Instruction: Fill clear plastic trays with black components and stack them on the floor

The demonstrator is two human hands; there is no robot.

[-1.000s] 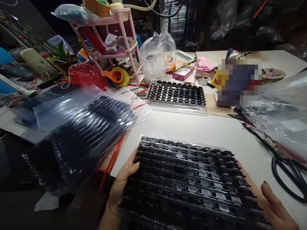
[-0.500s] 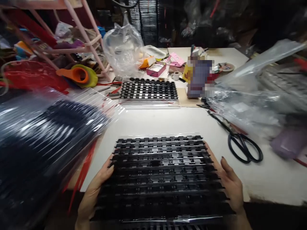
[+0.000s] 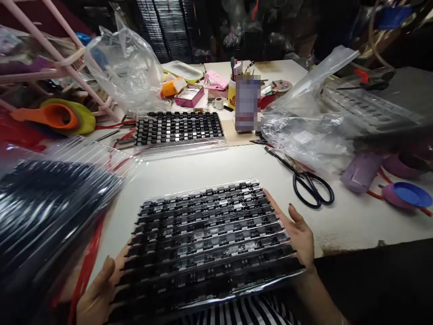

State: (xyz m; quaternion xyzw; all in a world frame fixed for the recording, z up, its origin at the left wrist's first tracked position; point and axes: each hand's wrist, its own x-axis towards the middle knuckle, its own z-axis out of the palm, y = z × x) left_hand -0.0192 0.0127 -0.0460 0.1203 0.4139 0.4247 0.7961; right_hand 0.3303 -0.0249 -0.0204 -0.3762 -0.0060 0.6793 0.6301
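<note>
Between my two hands is a clear plastic tray (image 3: pixel 216 295) filled with rows of small black parts (image 3: pixel 203 234). My left hand (image 3: pixel 99 289) grips its left side, thumb up along the edge. On the opposite side, my right hand (image 3: pixel 299 234) supports the tray, its thumb raised off the edge and its other fingers partly hidden underneath. The tray tilts toward me above the front edge of the white table (image 3: pixel 243 162). Farther back lies a second clear tray of black parts (image 3: pixel 179 128).
Stacked trays under clear plastic (image 3: pixel 61 194) stand at the left, with red strips (image 3: pixel 89 253) beside them. Black-handled scissors (image 3: pixel 313 189) lie to the right, near a clear plastic bag (image 3: pixel 304 131). A pink rack (image 3: pixel 64 58) holds clutter. A blue-and-purple cup (image 3: pixel 411 194) sits far right.
My view has turned right, so the table things appear shifted left. The held tray has moved left in view and tilted, its right side higher; both hands stay on it.
</note>
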